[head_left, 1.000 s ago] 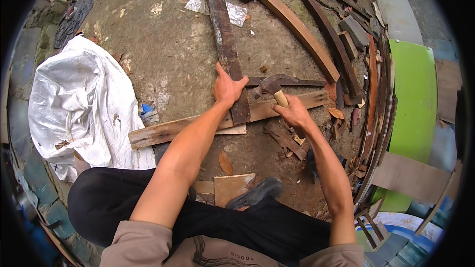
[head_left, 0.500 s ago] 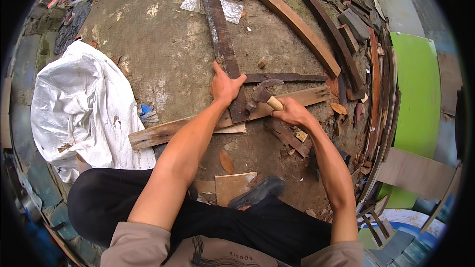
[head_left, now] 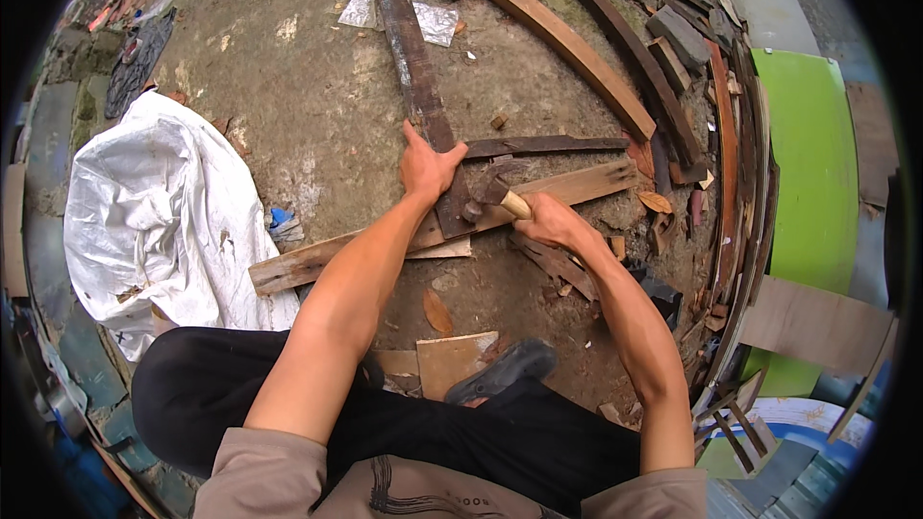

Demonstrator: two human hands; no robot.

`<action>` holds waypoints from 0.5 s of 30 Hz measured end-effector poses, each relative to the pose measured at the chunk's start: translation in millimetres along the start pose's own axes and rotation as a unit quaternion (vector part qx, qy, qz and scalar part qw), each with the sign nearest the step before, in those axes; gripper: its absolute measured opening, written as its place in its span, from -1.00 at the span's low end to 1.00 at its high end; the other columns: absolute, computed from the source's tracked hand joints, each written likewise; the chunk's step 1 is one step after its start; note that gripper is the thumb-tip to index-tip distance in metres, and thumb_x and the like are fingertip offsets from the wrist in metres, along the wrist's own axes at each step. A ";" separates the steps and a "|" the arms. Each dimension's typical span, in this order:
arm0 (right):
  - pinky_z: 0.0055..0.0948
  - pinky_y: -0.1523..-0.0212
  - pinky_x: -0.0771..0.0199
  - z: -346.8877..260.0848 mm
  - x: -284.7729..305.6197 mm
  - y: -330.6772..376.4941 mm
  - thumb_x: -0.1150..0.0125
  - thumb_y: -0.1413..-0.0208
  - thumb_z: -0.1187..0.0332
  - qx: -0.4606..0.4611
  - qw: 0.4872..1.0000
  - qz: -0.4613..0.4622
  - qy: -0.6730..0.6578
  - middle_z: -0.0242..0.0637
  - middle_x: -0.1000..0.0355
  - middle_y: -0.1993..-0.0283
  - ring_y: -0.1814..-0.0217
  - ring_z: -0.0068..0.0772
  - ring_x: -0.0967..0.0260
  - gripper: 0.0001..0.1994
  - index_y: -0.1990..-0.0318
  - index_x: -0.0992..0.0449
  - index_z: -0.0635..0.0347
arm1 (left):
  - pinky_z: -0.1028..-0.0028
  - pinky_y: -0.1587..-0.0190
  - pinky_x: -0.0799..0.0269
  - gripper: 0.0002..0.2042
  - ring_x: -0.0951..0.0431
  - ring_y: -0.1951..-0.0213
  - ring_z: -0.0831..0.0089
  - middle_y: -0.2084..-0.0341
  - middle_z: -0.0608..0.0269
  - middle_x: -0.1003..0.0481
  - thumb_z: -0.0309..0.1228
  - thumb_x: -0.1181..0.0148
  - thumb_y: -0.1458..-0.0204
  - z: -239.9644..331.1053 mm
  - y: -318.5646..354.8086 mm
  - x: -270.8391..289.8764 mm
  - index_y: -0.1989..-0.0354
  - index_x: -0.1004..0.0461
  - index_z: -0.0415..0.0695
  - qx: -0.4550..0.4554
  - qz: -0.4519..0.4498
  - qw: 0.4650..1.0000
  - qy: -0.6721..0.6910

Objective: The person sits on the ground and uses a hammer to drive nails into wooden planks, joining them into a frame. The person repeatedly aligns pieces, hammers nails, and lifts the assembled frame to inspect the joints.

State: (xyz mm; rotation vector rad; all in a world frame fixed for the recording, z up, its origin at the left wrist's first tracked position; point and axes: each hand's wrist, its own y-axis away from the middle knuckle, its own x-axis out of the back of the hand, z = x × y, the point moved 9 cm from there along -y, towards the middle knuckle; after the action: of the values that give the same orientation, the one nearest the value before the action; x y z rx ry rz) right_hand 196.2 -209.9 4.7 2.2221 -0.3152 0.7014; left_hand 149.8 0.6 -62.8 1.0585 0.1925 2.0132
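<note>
My left hand (head_left: 430, 165) grips a long dark wooden plank (head_left: 411, 67) near its close end, thumb and fingers spread across its edges. That end lies over a lighter weathered board (head_left: 577, 183) that crosses beneath it at a slant. A claw hammer (head_left: 516, 205) is in my right hand (head_left: 556, 222), which is closed round its pale wooden handle. The hammer's rusty head is at the right edge of the dark plank's near end; whether it touches the wood I cannot tell. Just beyond it lies a narrow dark strip of wood (head_left: 553, 145).
A white woven sack (head_left: 163, 216) lies crumpled at the left. Curved-looking beams (head_left: 567, 48) and wood scraps fill the right side, beside a green panel (head_left: 808, 173). Near my sandalled foot (head_left: 502, 372) lies a small square board (head_left: 452, 362). Plastic scraps (head_left: 436, 23) lie by the plank.
The hammer head has come down and to the left, nearer the dark plank's end, and is turned differently. My left hand keeps its grip on the plank. The whole view has shifted slightly.
</note>
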 end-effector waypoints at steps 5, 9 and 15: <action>-0.15 0.21 -0.46 20.8 20.6 4.8 -0.23 0.00 0.33 -0.091 0.985 0.062 -0.132 -0.04 -0.53 0.39 0.30 -0.11 -0.50 -0.73 0.18 -0.51 0.29 | 0.08 -0.06 -0.46 0.17 -0.55 0.01 -0.15 0.04 -0.28 -0.52 0.07 -0.41 0.17 -1.3 0.8 1.7 -0.45 0.19 -0.36 -0.001 -0.001 1.000 0.000; -0.18 0.28 -0.44 19.2 10.9 -2.4 -0.23 0.00 0.32 -0.024 0.997 0.045 -0.063 -0.11 -0.48 0.45 0.38 -0.20 -0.46 -0.75 0.23 -0.49 0.31 | 0.09 -0.07 -0.46 0.18 -0.55 0.00 -0.15 0.03 -0.29 -0.52 0.09 -0.41 0.17 0.4 3.7 -1.5 -0.46 0.19 -0.35 0.006 -0.014 1.000 -0.001; -0.13 0.21 -0.44 8.2 22.7 12.0 -0.23 0.00 0.31 -0.054 0.984 0.110 -0.126 0.06 -0.50 0.37 0.30 -0.05 -0.50 -0.73 0.20 -0.50 0.30 | 0.10 -0.08 -0.45 0.18 -0.56 0.00 -0.13 0.03 -0.28 -0.52 0.10 -0.41 0.17 -2.8 0.4 0.5 -0.46 0.19 -0.34 -0.004 0.007 1.000 -0.003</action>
State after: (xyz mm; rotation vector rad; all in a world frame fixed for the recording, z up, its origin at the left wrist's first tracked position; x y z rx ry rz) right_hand 212.8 -224.1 20.4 2.1924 -0.7167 0.5024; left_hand 147.3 1.3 -64.0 1.0644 0.1743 2.0208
